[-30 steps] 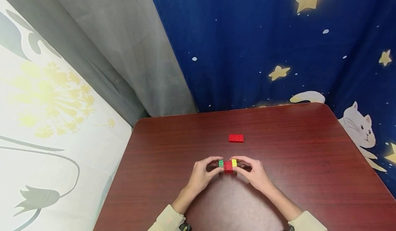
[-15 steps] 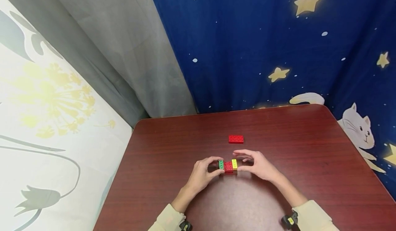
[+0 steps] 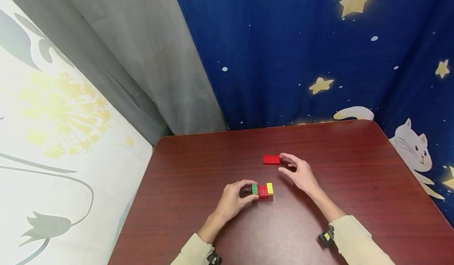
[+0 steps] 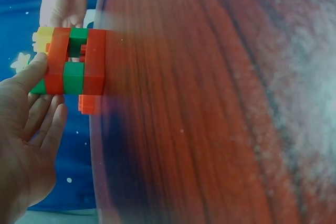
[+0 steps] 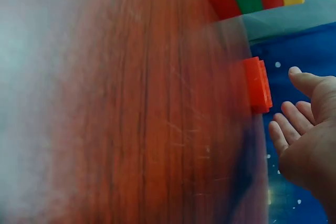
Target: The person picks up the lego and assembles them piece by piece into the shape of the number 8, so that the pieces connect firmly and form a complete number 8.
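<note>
A stack of toy building bricks (image 4: pixel 95 61) stands on the table, with red layers, green bricks between them and a gap in the middle. On its top sit a green brick (image 3: pixel 254 189) at the left end and a yellow brick (image 3: pixel 270 188) at the right, red studs showing between. My left hand (image 3: pixel 230 200) pinches the green top brick between thumb and fingers. Farther back lies a loose red brick (image 3: pixel 271 160) with two rows of studs. My right hand (image 3: pixel 300 174) is beside its right end, fingers extended and thumb apart, holding nothing.
The dark red wooden table (image 3: pixel 198 158) ends at a rounded back edge. Behind it hang a blue curtain with stars (image 3: pixel 283 60) and a grey curtain (image 3: pixel 142 60). A pale patterned cloth (image 3: pixel 71 139) is at the left.
My right hand has let go of the yellow brick and moved back and right to the loose red brick. My left hand keeps its pinch on the green brick.
</note>
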`<state>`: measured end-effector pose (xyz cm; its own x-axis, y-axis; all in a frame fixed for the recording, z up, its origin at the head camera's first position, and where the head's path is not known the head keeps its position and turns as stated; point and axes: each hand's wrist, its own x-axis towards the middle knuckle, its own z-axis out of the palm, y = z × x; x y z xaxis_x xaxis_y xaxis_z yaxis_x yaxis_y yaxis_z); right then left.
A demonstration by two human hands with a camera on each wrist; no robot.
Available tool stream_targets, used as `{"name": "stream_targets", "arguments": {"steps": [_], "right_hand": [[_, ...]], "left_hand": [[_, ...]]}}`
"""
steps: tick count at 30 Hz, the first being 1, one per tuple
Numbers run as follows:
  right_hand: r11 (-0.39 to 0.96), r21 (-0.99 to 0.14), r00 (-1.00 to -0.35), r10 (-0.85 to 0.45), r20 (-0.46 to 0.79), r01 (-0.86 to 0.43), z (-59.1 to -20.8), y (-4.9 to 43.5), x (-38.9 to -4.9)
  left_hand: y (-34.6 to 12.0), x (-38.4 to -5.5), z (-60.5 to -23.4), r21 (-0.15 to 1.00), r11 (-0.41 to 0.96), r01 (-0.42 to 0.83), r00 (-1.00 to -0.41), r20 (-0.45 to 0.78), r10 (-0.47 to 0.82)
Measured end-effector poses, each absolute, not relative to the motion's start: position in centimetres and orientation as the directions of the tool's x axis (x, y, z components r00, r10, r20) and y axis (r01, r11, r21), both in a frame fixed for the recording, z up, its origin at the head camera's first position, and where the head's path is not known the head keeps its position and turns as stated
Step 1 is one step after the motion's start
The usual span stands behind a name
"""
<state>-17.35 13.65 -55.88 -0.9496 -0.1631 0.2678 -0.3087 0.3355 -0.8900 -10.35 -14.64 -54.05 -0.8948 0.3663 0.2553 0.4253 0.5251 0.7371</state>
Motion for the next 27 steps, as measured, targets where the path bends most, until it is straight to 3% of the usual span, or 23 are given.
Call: {"name": "stream_targets", "arguments": {"steps": [27], "right_hand": [[0.525,-0.817,-0.965,-0.032,0.262,-0.239,-58.4,11.6,-20.1]], "left_hand": [[-14.7,-10.6,-54.4,0.725,0.549,0.417,-0.897,0.234,0.374]]}}
